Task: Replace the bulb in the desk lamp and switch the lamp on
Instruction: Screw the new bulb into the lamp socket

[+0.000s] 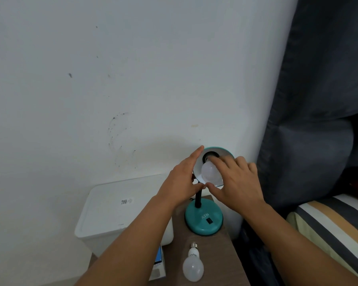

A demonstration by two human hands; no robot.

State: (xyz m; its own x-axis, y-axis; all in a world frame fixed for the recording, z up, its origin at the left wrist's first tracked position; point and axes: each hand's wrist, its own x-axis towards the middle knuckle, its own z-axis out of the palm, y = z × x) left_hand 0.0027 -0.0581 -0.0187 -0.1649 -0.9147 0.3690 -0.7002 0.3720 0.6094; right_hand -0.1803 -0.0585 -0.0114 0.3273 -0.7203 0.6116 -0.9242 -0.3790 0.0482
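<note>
The right hand (236, 182) grips a white bulb (210, 172) inside the teal lamp's shade (225, 152), fingers curled round it; the left hand (182, 180) cups the shade's rim, fingers loosely spread. In front of the lamp base (204, 220), a second bulb (193, 265) lies on the tabletop (219, 263)

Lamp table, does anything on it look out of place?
A loose bulb lies on its side near the table's front, free to roll. The lamp shade is tipped up facing the person, who holds another bulb there.
</note>
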